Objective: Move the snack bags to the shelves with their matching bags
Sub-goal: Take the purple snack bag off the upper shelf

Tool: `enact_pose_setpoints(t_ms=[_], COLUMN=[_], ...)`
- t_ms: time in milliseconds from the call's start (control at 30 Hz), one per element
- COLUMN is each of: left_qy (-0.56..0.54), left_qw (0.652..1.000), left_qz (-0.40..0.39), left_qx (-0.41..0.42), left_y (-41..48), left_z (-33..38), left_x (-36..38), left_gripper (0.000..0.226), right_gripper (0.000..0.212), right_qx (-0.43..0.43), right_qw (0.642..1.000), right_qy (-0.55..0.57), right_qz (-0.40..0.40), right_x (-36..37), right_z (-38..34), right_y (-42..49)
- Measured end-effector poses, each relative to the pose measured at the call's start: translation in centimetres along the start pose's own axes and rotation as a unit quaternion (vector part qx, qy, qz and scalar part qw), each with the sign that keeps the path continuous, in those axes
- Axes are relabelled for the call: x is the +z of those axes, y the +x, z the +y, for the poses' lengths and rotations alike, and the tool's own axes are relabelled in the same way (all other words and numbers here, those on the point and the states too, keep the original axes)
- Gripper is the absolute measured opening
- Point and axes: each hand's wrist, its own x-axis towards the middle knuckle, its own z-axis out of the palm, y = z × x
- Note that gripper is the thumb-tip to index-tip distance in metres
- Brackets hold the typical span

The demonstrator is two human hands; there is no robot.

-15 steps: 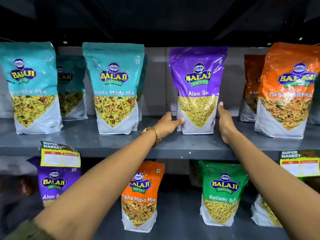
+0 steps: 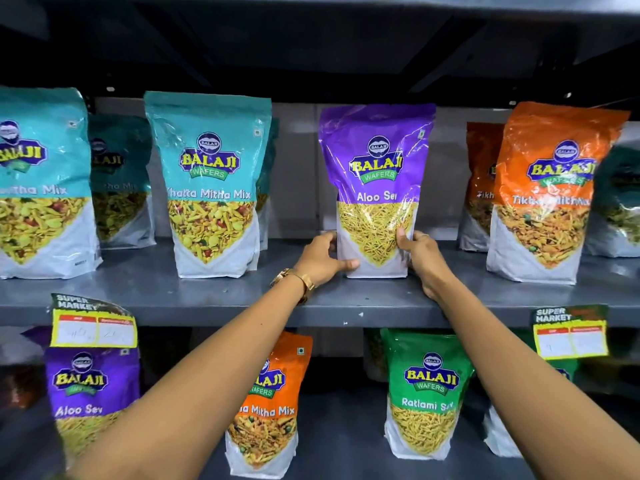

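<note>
Purple and upright, the Aloo Sev bag point(image 2: 375, 188) stands on the grey upper shelf point(image 2: 346, 306), between the teal Khatta Mitha Mix bag point(image 2: 211, 181) on its left and the orange Tikha Mitha Mix bag point(image 2: 547, 192) on its right, apart from both. The left hand point(image 2: 320, 259) and the right hand point(image 2: 420, 252) clasp its lower corners from either side, fingers point(image 2: 401, 235) wrapped against the white base, a gold watch point(image 2: 294, 280) on the left wrist. On the lower shelf point(image 2: 346, 445) stand a second purple Aloo Sev bag point(image 2: 86, 393), an orange mix bag point(image 2: 273, 410) and a green Ratlami Sev bag point(image 2: 427, 393).
</note>
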Motion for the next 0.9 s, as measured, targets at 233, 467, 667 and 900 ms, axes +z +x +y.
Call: enact_pose_setpoints(t_ms=[233, 467, 667, 900], left_qy=[-0.005, -0.071, -0.111, -0.095], left_qw=[1.000, 0.996, 0.994, 0.994], left_qz=[0.006, 0.015, -0.010, 0.006], left_qx=[0.014, 0.043, 0.019, 0.060], left_y=[-2.4, -8.6, -22.8, -24.6], left_z=[0.8, 3.0, 4.2, 4.4], left_x=[-1.3, -1.5, -2.3, -2.7], left_gripper=[0.067, 0.052, 0.044, 0.050], right_gripper=[0.015, 0.036, 0.031, 0.037], right_qx=[-0.047, -0.110, -0.104, -0.132], right_qw=[0.998, 0.994, 0.994, 0.991], right_qy=[0.011, -0.016, -0.033, -0.019], right_qz=[-0.039, 0.004, -0.018, -0.006], right_x=[-0.2, -1.1, -1.1, -1.2], right_z=[-2.1, -3.8, -4.2, -4.0], right_y=[-4.4, -10.9, -23.6, -26.3])
